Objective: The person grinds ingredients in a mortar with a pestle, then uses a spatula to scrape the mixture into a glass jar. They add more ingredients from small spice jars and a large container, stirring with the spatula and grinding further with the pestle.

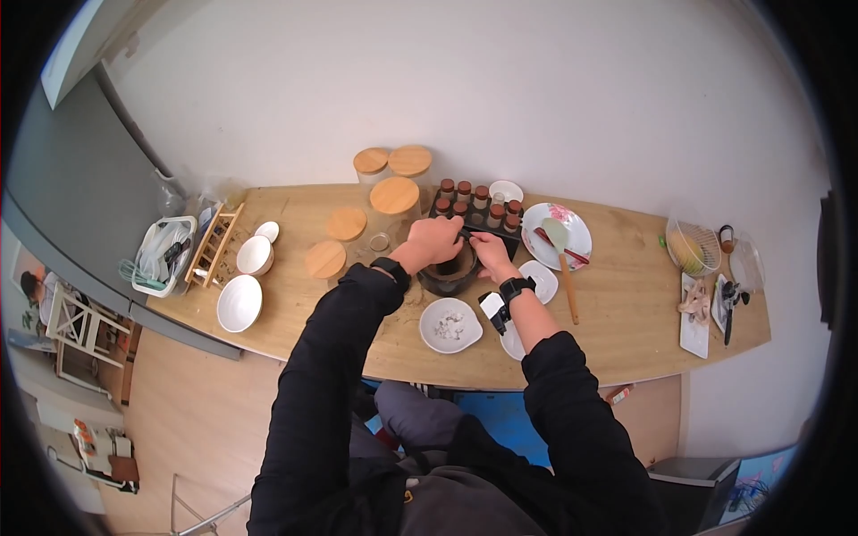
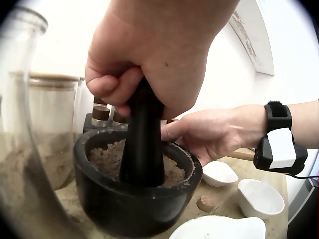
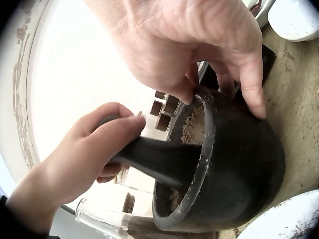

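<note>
A black pestle (image 2: 142, 149) stands in a black mortar (image 2: 134, 209) that holds a crumbly brown powder (image 2: 107, 157). My left hand (image 2: 154, 55) grips the top of the pestle from above, its fingers curled round it. On the mortar's rim my right hand (image 2: 212, 134) pinches the far side, the thumb at the rim and the fingers down the outer wall, as the right wrist view shows. In the head view the left hand (image 1: 435, 241) and the right hand (image 1: 492, 256) meet over the mortar (image 1: 450, 284).
A rack of brown-capped jars (image 1: 478, 210) stands behind the mortar, wooden-lidded jars (image 1: 395, 195) to its left. A white bowl (image 1: 450, 325) with pale bits is in front. Rightward lie a floral plate (image 1: 579, 234) and a spatula (image 1: 565, 259); white bowls (image 1: 239, 304) stand at left.
</note>
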`<state>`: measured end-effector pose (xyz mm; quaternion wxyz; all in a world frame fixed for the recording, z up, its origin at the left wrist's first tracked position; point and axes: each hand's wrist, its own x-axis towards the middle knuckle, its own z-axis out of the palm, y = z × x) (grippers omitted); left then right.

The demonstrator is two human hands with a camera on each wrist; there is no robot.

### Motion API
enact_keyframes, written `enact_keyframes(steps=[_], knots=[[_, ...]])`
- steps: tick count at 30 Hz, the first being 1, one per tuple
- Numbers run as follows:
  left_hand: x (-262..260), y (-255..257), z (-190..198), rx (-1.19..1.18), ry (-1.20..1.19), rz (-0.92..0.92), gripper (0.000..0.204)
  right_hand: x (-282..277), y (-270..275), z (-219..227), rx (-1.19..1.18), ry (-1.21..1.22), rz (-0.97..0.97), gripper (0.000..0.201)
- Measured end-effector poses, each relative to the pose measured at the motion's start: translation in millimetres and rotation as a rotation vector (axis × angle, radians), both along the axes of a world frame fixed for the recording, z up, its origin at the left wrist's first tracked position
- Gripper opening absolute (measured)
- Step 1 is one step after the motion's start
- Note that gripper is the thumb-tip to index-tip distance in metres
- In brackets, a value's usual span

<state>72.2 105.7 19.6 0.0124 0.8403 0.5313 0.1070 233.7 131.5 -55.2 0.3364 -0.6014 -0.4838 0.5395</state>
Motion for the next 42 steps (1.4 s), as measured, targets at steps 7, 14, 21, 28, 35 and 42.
enact_keyframes(steps=[7, 14, 21, 28, 35, 42], knots=[[9.0, 12.3, -0.9, 0.12, 0.034, 0.077, 0.022, -0.9, -4.5, 11.9, -0.014, 0.017, 0.021, 0.035], [27.0, -15.4, -3.8, 0.124, 0.004, 0.009, 0.017, -0.5, 1.8, -3.7, 0.007, -0.013, 0.054, 0.035], [21.3, -4.1, -13.0, 0.201, 0.0, 0.159, 0.017, 0.5, -1.9, 0.7, -0.029, 0.053, 0.01, 0.036], [34.1, -18.0, -9.7, 0.183, -0.092, 0.076, 0.018, -0.7, -1.6, 1.5, -0.034, 0.052, -0.012, 0.034], [11.8, -3.0, -2.0, 0.097, 0.0, 0.28, 0.018, -1.4, -7.2, 8.5, -0.067, 0.104, -0.046, 0.035], [26.8, -9.9, -9.3, 0.117, -0.052, 0.2, 0.023, -1.6, 3.4, -5.0, -0.053, 0.074, -0.013, 0.036]])
